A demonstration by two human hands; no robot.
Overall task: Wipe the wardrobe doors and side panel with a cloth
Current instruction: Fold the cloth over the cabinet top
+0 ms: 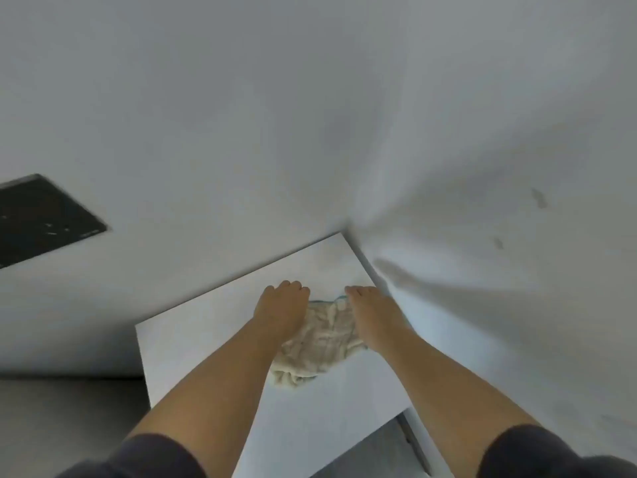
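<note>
Head view, motion blur throughout.

Cloth [320, 343]: cream, crumpled, with a thin blue edge on its far side. It lies on a white panel [206, 339], in the panel's far right part near the corner that meets the wall [310, 98]. The bunched near end of the cloth points towards the person.

Left hand [282, 305]: palm down on the left part of the cloth, with the forearm covering the cloth's left edge. Fingers [287, 287] lie close together and point away from the person, reaching past the blue edge. Cannot tell whether the tips are curled into the cloth or lie flat.

Right hand [372, 312]: palm down on the right part of the cloth. Fingers [358, 290] lie together, beside the blue edge. Here too I cannot tell whether they are curled or flat.

The hands are apart, and cloth shows between them. Both arms are bare, with dark sleeves [148, 457] at the bottom edge.

Surroundings: pale walls on the left, ahead and on the right. The right wall carries a few small dark marks [539, 198]. A dark rectangle [44, 219] sits on the left wall, well apart from the panel; blur hides its details.
</note>
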